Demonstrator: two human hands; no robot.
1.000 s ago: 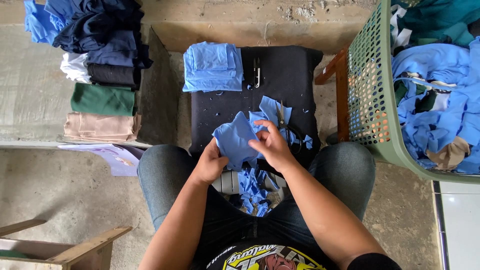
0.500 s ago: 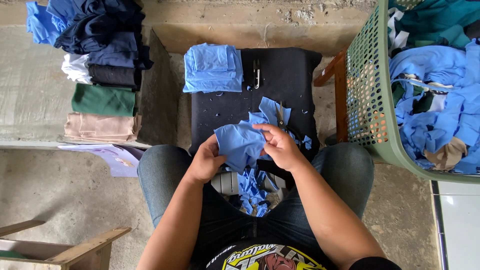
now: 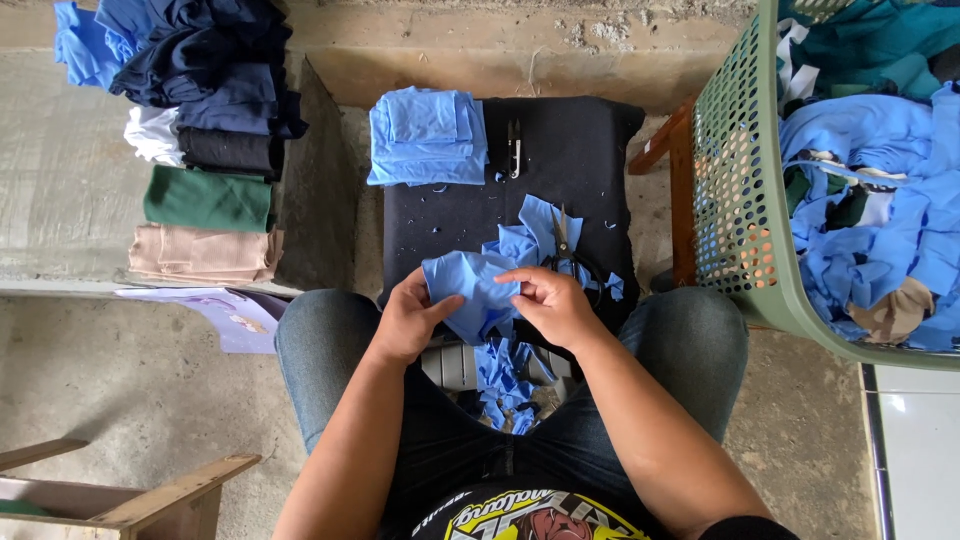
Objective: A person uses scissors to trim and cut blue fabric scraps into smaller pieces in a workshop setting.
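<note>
Both hands hold one light blue fabric piece [image 3: 470, 285] at the near edge of a black-covered stool [image 3: 560, 150]. My left hand [image 3: 408, 318] grips its left edge, and my right hand [image 3: 550, 305] pinches the right side. Scissors [image 3: 562, 240] lie on blue scraps [image 3: 525, 240] just beyond my right hand. More blue offcuts [image 3: 500, 375] lie between my knees. A folded stack of blue pieces [image 3: 428, 137] sits at the stool's far left, with small thread snips [image 3: 514, 148] beside it.
A green mesh basket [image 3: 740, 190] full of blue and teal cloth stands at the right. Folded clothes [image 3: 205, 150] in dark blue, white, black, green and beige are piled on a concrete ledge at the left. A wooden frame [image 3: 150, 500] is at the bottom left.
Both hands have drawn the blue piece slightly nearer and leftward. The right hand slid from on top of the fabric to its right edge.
</note>
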